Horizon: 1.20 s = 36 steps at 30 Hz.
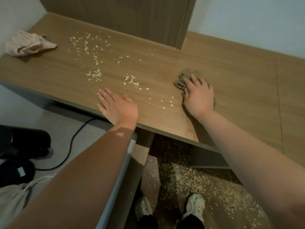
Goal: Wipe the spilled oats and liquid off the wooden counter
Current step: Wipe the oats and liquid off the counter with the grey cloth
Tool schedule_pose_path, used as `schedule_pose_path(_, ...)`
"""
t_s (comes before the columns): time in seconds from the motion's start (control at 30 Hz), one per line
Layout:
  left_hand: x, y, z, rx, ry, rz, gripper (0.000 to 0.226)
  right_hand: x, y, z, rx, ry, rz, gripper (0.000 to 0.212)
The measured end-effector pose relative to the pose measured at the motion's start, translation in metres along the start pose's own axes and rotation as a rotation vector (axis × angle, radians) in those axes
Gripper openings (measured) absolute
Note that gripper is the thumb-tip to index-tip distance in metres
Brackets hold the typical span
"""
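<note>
I see the left hand (118, 107) lying palm down on the counter (231, 80) close to its front edge. Its fingers are straight and together, holding nothing, and they point away toward the back left. The right hand (198, 95) is further to the right and also palm down. It presses flat on a crumpled brown cloth (180, 82) with the fingers spread and laid over the fabric rather than curled round it. The cloth bunches out beyond the fingertips and on the left side of the hand, and a little of it shows past the hand's right edge.

The oats (94, 74) are scattered over the wood between the two hands and out to the back left. There are loose streaks toward the rear, two small clusters in the middle, and a thin trail of single flakes running along the front to just beside the right wrist. The cloth sits at the right end of this spread, with the nearest flakes just to its left. I can't tell from here whether any liquid lies on the wood.

At the far left corner, against the wall, a crumpled pink cloth (28, 44) rests on the counter, well apart from both hands. A tall wooden panel (123, 17) stands upright at the back.

Below the counter's edge, many more oat flakes (189, 176) cover the floor (66, 129) around a pair of pale shoes (195, 205). To the left a black cable (74, 139) curves across the floor toward a dark appliance (24, 141).
</note>
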<state>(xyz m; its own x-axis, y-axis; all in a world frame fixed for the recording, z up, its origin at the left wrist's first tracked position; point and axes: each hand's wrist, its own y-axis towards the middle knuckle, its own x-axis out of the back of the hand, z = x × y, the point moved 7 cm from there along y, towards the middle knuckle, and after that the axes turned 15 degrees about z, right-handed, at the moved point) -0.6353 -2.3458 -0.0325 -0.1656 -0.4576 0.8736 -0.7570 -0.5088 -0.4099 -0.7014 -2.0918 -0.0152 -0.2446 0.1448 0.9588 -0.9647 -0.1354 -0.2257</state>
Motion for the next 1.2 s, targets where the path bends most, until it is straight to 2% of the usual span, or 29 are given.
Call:
schedule_pose_path(0.1,-0.001,0.000,0.000,0.010,0.002,-0.044,0.066,-0.011,-0.022,0.023,0.348,-0.069,0.082,0.046)
schedule_pose_path(0.17,-0.002,-0.001,-0.001,-0.002,0.018,-0.073,0.067,-0.010,-0.027,0.007,0.479,-0.086,0.145,0.046)
schedule_pose_path(0.23,-0.003,-0.002,-0.002,-0.015,0.021,-0.092,0.067,0.000,-0.003,-0.026,0.399,-0.059,0.124,0.047)
schedule_pose_path(0.3,-0.004,-0.001,-0.003,-0.020,0.026,-0.097,0.067,0.011,0.032,-0.054,0.163,0.017,0.074,0.046)
schedule_pose_path(0.37,-0.005,0.001,-0.003,-0.014,0.041,-0.094,0.067,0.014,0.054,-0.055,-0.041,0.037,0.011,0.045)
schedule_pose_path(0.43,-0.004,0.001,-0.003,-0.007,0.054,-0.086,0.067,0.015,0.054,-0.034,-0.080,0.029,-0.030,0.045)
schedule_pose_path(0.5,-0.005,0.001,-0.004,-0.004,0.065,-0.075,0.066,0.007,0.039,-0.007,0.098,-0.007,0.012,0.045)
schedule_pose_path(0.6,-0.005,0.000,-0.004,-0.003,0.070,-0.069,0.067,-0.005,0.003,0.012,0.457,-0.126,0.181,0.047)
schedule_pose_path(0.67,-0.004,0.000,-0.004,-0.004,0.074,-0.064,0.068,0.000,0.004,-0.005,0.539,-0.168,0.236,0.047)
schedule_pose_path(0.73,-0.004,0.000,-0.004,-0.009,0.075,-0.061,0.067,0.009,0.020,-0.041,0.348,-0.092,0.169,0.045)
schedule_pose_path(0.8,-0.004,0.000,-0.004,-0.011,0.075,-0.067,0.067,0.020,0.026,-0.079,-0.008,0.069,-0.001,0.044)
schedule_pose_path(0.87,-0.004,0.000,-0.004,-0.013,0.077,-0.077,0.067,0.017,0.013,-0.078,-0.345,0.162,-0.136,0.043)
schedule_pose_path(0.9,-0.004,0.000,-0.004,-0.014,0.077,-0.082,0.067,0.011,0.006,-0.063,-0.413,0.165,-0.152,0.044)
schedule_pose_path(0.97,-0.004,0.000,-0.004,-0.020,0.068,-0.088,0.067,0.002,-0.001,-0.026,-0.322,0.123,-0.118,0.045)
schedule_pose_path(1.03,-0.004,0.000,-0.004,-0.022,0.061,-0.086,0.067,-0.001,-0.007,-0.009,-0.113,0.088,-0.026,0.045)
schedule_pose_path(1.1,-0.004,0.000,-0.004,-0.021,0.066,-0.087,0.067,0.006,-0.012,-0.021,0.083,0.071,0.076,0.044)
schedule_pose_path(1.13,-0.004,0.001,-0.004,-0.021,0.068,-0.085,0.067,0.009,-0.016,-0.036,0.127,0.057,0.110,0.044)
schedule_pose_path(1.2,-0.004,0.001,-0.004,-0.022,0.069,-0.076,0.067,0.010,-0.032,-0.076,-0.006,0.082,0.083,0.044)
